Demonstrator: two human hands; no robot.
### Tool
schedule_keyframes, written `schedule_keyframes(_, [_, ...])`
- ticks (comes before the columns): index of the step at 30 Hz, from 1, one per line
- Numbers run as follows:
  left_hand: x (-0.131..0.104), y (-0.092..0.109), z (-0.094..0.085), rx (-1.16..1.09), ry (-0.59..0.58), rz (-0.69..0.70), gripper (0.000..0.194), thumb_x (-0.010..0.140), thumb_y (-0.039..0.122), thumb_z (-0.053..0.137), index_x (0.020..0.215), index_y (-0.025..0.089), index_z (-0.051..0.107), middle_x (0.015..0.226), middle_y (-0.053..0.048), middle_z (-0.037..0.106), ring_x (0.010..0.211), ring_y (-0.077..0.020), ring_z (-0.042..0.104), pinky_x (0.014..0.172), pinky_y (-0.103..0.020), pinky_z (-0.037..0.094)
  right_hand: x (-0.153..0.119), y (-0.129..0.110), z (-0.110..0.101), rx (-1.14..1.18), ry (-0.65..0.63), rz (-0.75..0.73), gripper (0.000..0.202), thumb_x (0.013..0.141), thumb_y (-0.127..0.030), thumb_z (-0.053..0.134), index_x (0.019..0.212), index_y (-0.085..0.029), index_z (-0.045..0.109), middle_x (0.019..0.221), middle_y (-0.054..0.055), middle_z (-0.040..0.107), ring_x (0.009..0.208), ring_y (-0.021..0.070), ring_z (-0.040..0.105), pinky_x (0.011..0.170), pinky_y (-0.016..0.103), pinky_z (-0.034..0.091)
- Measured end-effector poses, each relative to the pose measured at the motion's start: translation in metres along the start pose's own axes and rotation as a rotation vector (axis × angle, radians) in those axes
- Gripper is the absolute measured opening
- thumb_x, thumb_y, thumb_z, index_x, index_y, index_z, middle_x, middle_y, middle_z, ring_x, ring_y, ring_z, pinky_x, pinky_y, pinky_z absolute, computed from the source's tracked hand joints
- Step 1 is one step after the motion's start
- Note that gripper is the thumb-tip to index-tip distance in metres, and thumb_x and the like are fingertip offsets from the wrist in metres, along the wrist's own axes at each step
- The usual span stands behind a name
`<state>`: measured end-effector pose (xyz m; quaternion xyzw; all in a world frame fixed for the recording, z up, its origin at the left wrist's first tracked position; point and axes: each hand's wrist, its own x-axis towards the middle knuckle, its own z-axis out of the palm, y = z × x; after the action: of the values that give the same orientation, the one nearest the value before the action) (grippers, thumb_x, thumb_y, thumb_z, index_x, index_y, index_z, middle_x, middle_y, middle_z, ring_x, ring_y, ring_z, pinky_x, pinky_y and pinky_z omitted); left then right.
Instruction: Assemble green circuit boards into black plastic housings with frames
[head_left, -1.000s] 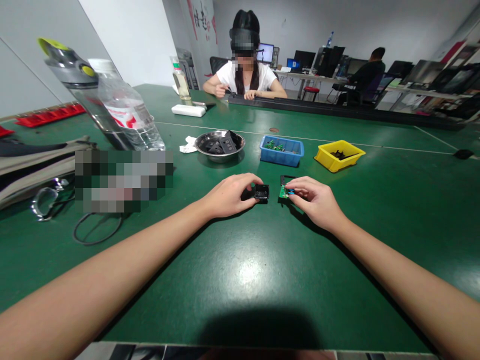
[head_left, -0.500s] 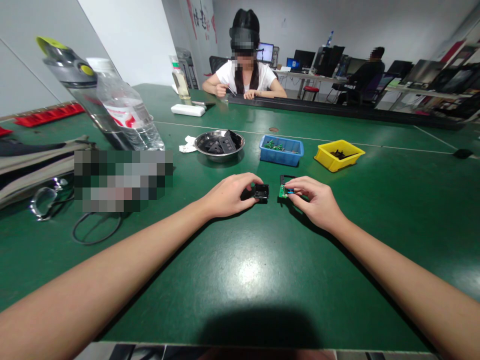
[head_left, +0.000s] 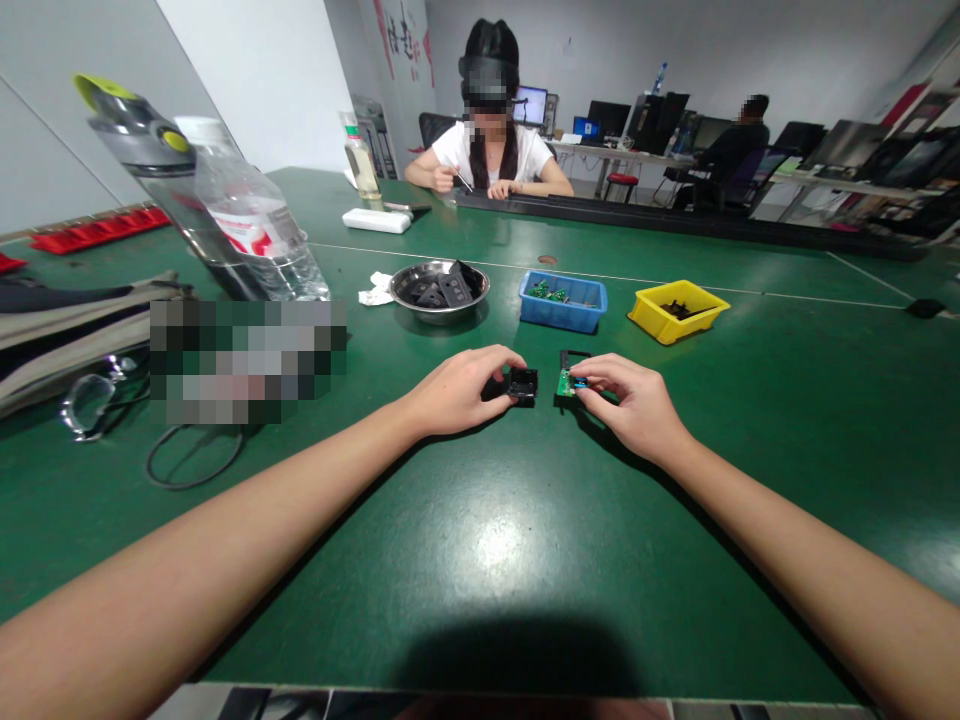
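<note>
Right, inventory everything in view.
case: 1, black, left hand
board: 1, green, right hand
frame: 1, black, by board
bowl: 1, silver, beyond left hand
parts: several, black, in bowl
bins: 2, blue, yellow, right of bowl
tissue: 1, white, left of bowl
block: 1, white, beyond tissue
bottles: 3, grey, clear, yellowish, left
clutter: uncounted, mixed, left
bar: 1, black, beyond bins
table: 1, green, centre
people: 2, white top, dark top, background
monitors: several, dark, background
hands: 2, bare, centre

On my side of the blue bin (head_left: 559, 315), my left hand (head_left: 474, 392) grips a small open black case (head_left: 524, 388) and my right hand (head_left: 637, 400) pinches a green circuit board (head_left: 565, 384). Left of the bin sits a steel bowl (head_left: 441, 316) of black parts (head_left: 457, 289); right of it, a yellow tray (head_left: 661, 327); beyond it, a person (head_left: 450, 150).
</note>
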<state>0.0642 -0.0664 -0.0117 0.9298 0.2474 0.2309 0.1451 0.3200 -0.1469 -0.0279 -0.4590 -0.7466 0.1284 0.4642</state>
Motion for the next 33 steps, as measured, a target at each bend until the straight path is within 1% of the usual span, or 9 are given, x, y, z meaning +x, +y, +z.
schedule_keyframes(6, [0.0, 0.0, 0.0, -0.002, -0.015, -0.008, 0.03, 0.089, 0.032, 0.06, 0.116, 0.019, 0.061, 0.106, -0.006, 0.071, 0.089, -0.0199, 0.068, 0.081, -0.032, 0.051, 0.0, 0.0, 0.0, 0.013, -0.006, 0.036, 0.015, 0.088, -0.022, 0.068, 0.1, -0.021, 0.076, 0.101, 0.007, 0.077, 0.084, 0.0196, 0.073, 0.077, 0.034, 0.062])
schedule_keyframes(13, [0.0, -0.001, 0.0, 0.008, -0.01, -0.024, 0.031, 0.089, 0.033, 0.06, 0.117, 0.019, 0.061, 0.106, -0.006, 0.071, 0.089, -0.0204, 0.068, 0.081, -0.032, 0.052, -0.001, 0.001, 0.0, 0.027, -0.005, 0.071, 0.015, 0.088, -0.024, 0.069, 0.1, -0.021, 0.076, 0.101, 0.007, 0.077, 0.084, 0.0205, 0.075, 0.079, 0.035, 0.063])
schedule_keyframes(21, [0.002, -0.003, 0.001, 0.036, 0.03, -0.087, 0.031, 0.087, 0.032, 0.06, 0.114, 0.017, 0.063, 0.106, -0.008, 0.07, 0.091, -0.0224, 0.067, 0.086, -0.038, 0.054, -0.001, -0.002, 0.001, 0.04, 0.017, 0.097, 0.016, 0.087, -0.025, 0.069, 0.1, -0.02, 0.075, 0.097, 0.006, 0.078, 0.081, 0.019, 0.074, 0.078, 0.033, 0.062])
schedule_keyframes(25, [0.001, -0.007, 0.004, 0.057, 0.026, -0.102, 0.036, 0.087, 0.032, 0.059, 0.12, 0.016, 0.062, 0.11, -0.011, 0.069, 0.098, -0.0253, 0.066, 0.093, -0.044, 0.054, 0.0, -0.003, 0.001, 0.038, 0.03, 0.097, 0.016, 0.086, -0.025, 0.07, 0.1, -0.019, 0.075, 0.097, 0.007, 0.078, 0.081, 0.0185, 0.074, 0.078, 0.033, 0.062])
schedule_keyframes(28, [0.0, -0.009, 0.004, 0.08, 0.036, -0.108, 0.046, 0.088, 0.033, 0.06, 0.131, 0.015, 0.056, 0.122, -0.014, 0.066, 0.11, -0.0288, 0.064, 0.1, -0.048, 0.051, 0.0, -0.004, 0.0, 0.021, 0.038, 0.089, 0.015, 0.087, -0.025, 0.07, 0.099, -0.019, 0.075, 0.095, 0.006, 0.079, 0.078, 0.0179, 0.073, 0.076, 0.032, 0.062])
schedule_keyframes(31, [0.0, -0.003, 0.0, 0.11, 0.081, -0.052, 0.051, 0.09, 0.035, 0.061, 0.137, 0.015, 0.051, 0.132, -0.016, 0.061, 0.122, -0.0318, 0.057, 0.107, -0.052, 0.045, 0.0, -0.007, 0.0, 0.001, 0.044, 0.068, 0.014, 0.087, -0.024, 0.07, 0.099, -0.02, 0.076, 0.095, 0.006, 0.079, 0.077, 0.0176, 0.072, 0.073, 0.031, 0.061])
schedule_keyframes(33, [0.0, 0.006, -0.002, 0.111, 0.106, 0.016, 0.048, 0.093, 0.037, 0.061, 0.135, 0.016, 0.052, 0.132, -0.015, 0.062, 0.121, -0.0307, 0.057, 0.106, -0.05, 0.044, 0.0, -0.011, 0.001, -0.005, 0.045, 0.044, 0.014, 0.087, -0.023, 0.07, 0.1, -0.02, 0.076, 0.096, 0.006, 0.079, 0.077, 0.0172, 0.072, 0.074, 0.031, 0.06])
